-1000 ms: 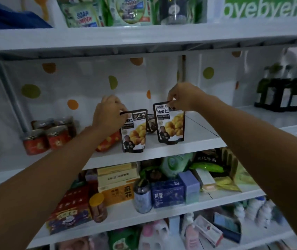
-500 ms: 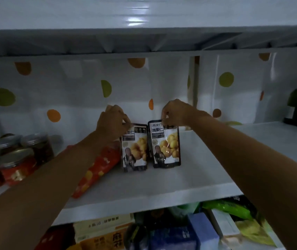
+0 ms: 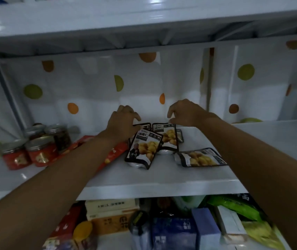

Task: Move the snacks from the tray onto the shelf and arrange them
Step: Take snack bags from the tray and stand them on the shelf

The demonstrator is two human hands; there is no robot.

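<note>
Pouches lie mid-shelf (image 3: pixel 162 179): front pouch (image 3: pixel 144 148) tilted, middle pouch (image 3: pixel 166 137) leaning behind it, flat pouch (image 3: pixel 201 157) lying at right. Left hand (image 3: pixel 123 121) curls over rear pouch (image 3: pixel 145 126), touching its top edge; cannot tell if it grips. Right hand (image 3: pixel 185 112) loosely spread, holds nothing, just above middle pouch. Red jars (image 3: pixel 30 154) far left.

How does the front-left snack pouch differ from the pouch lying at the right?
Pose: the front-left pouch is propped, top toward the back; the right pouch lies flat, top pointing right. Support: the front-left pouch leans on pouches behind; the right pouch leans on nothing. Shared: same black-and-yellow print, same shelf.
</note>
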